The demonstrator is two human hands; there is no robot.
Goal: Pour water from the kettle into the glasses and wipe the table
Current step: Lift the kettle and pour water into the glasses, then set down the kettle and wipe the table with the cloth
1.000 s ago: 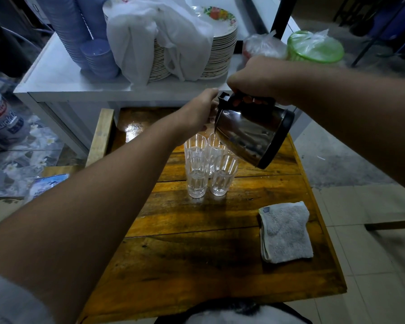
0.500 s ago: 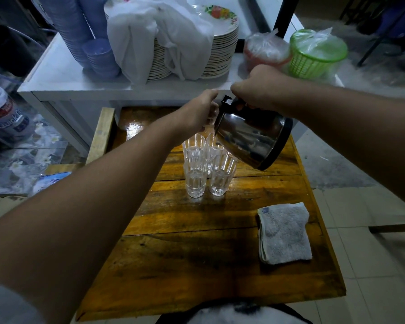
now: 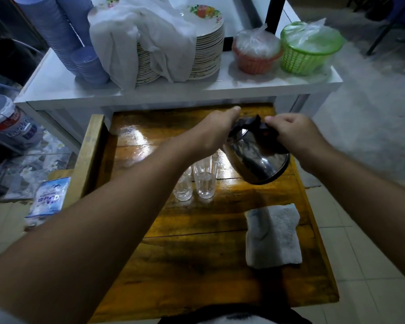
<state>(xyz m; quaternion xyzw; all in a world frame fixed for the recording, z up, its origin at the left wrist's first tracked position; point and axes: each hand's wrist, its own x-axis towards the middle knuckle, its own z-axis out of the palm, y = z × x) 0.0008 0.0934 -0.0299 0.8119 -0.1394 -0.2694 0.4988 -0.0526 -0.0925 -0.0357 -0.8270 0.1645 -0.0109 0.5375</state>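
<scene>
The pouring step is in hand. The right hand (image 3: 292, 133) has its fingers wrapped around the handle of the kettle (image 3: 257, 157), which hangs above the bench (image 3: 197, 265) toward its far right side, just right of the glasses (image 3: 198, 181). The left hand (image 3: 216, 129) rests against the kettle's lid end — whether its fingers press or only steady, I cannot tell. The kettle is tilted, its long axis slanting from the base at lower right up to the top at upper left, spout side toward the glasses. No stream is visible. Next comes judging which glasses need filling, then taking the cloth (image 3: 274, 235) near the right edge to wipe.
</scene>
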